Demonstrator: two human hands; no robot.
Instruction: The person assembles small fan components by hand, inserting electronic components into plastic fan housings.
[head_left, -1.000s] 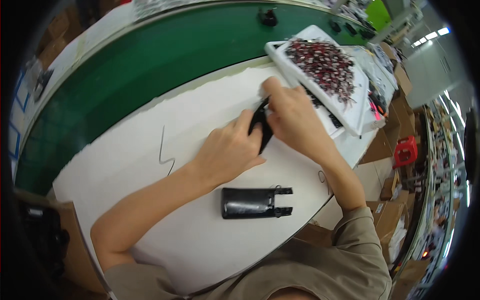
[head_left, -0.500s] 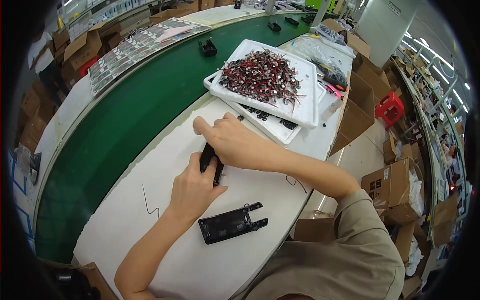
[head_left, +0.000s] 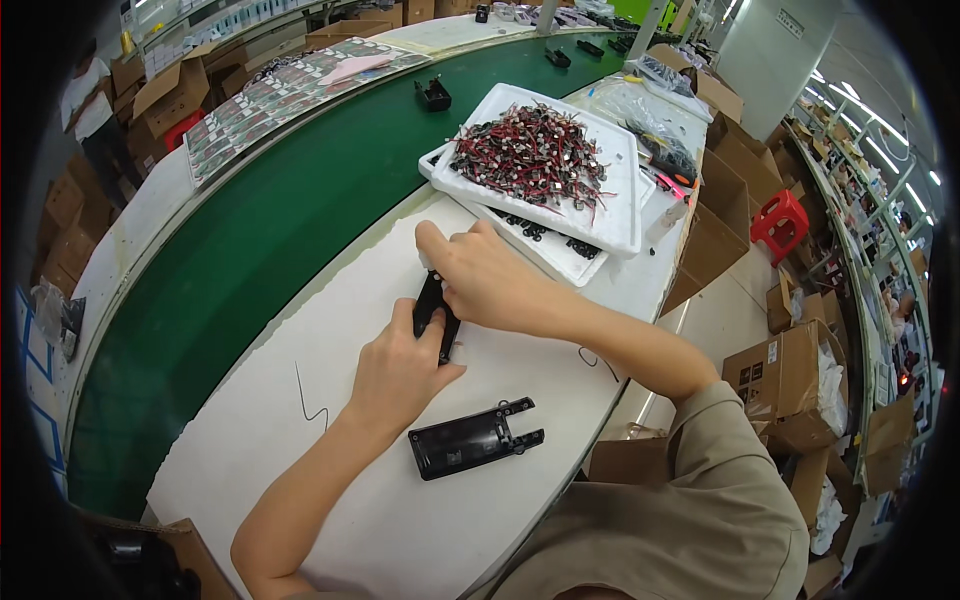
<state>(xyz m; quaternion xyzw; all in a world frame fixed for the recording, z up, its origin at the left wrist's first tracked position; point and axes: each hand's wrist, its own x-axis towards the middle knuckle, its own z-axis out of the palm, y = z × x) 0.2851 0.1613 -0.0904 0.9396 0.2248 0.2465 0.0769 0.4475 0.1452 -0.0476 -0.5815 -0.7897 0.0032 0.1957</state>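
A black plastic housing (head_left: pixel 432 300) stands tilted over the white work surface, gripped around its lower part by my left hand (head_left: pixel 398 365). At the far end of that housing is my right hand (head_left: pixel 490 275), its fingers curled and pinched; whatever small thing may be between them is hidden. Nearer to me lies a second black housing (head_left: pixel 470 442), its hollow side up, with two prongs pointing right. No hand touches this one.
Beyond my right hand a white foam tray (head_left: pixel 625 215) heaped with red-and-black wired parts rests on another foam tray (head_left: pixel 570 270) with small black rings. A green conveyor belt (head_left: pixel 250 210) curves along the left, carrying black housings (head_left: pixel 433 95). Cardboard boxes (head_left: pixel 790 380) stand at right.
The whole view has shifted slightly to the right. My right hand has moved a little rightward at the housing's far end, and more of the housing shows between my hands.
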